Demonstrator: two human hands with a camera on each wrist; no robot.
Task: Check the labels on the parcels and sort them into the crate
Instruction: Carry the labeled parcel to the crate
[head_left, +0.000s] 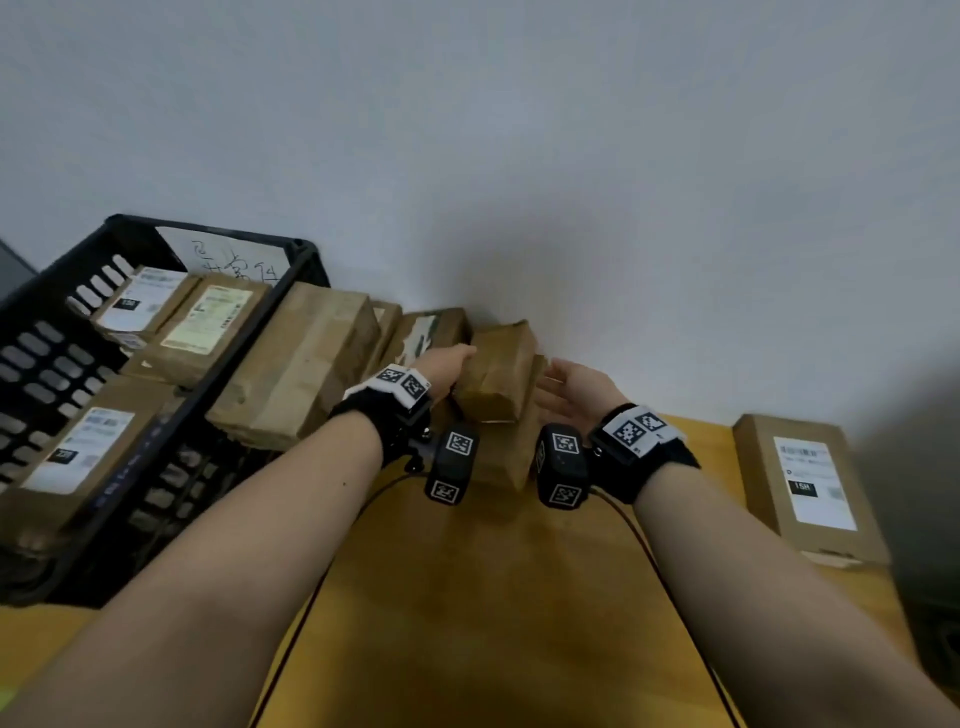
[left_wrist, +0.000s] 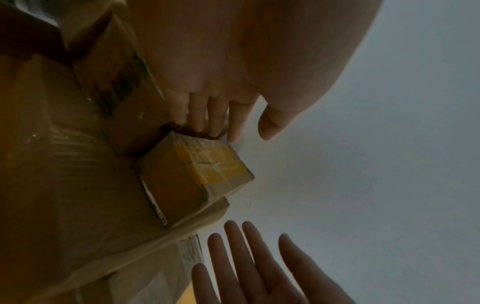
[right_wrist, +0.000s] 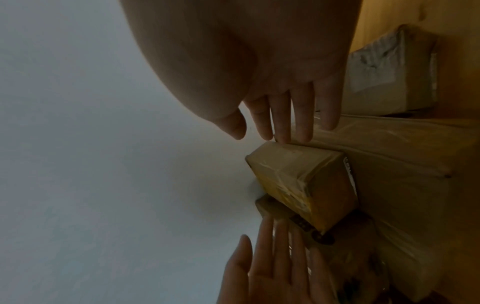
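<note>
**Desk:** What does the frame show?

**Photographer:** Two bare hands closing on a small brown cardboard parcel wrapped in clear tape (head_left: 497, 375), which sits on top of a larger taped brown box (head_left: 511, 441) against the pale wall, at twelve o'clock on the yellow wooden table (head_left: 467, 597).

**Desk:** Is it gripped yet?

**Photographer:** No. The left hand (head_left: 451, 364) is flat, its straight fingers (left_wrist: 207, 115) at the parcel's left side. The right hand (head_left: 569, 387) is spread open just beside the right edge; whether it touches, I cannot tell. Neither hand is clasped round anything.

**Desk:** How far along is the sorting?

**Photographer:** Partway, by my reading. The black slotted plastic crate (head_left: 171, 415) at ten o'clock holds at least three brown boxes with white labels facing up, one of them at its near end (head_left: 78, 457). A row of unsorted brown parcels (head_left: 306, 364) stands between the crate and the hands, and one labelled flat brown box (head_left: 810, 483) lies apart at three o'clock.

**Desk:** And this parcel's label?

**Photographer:** Not visible from above, so it probably needs lifting and turning before it goes anywhere.
</note>
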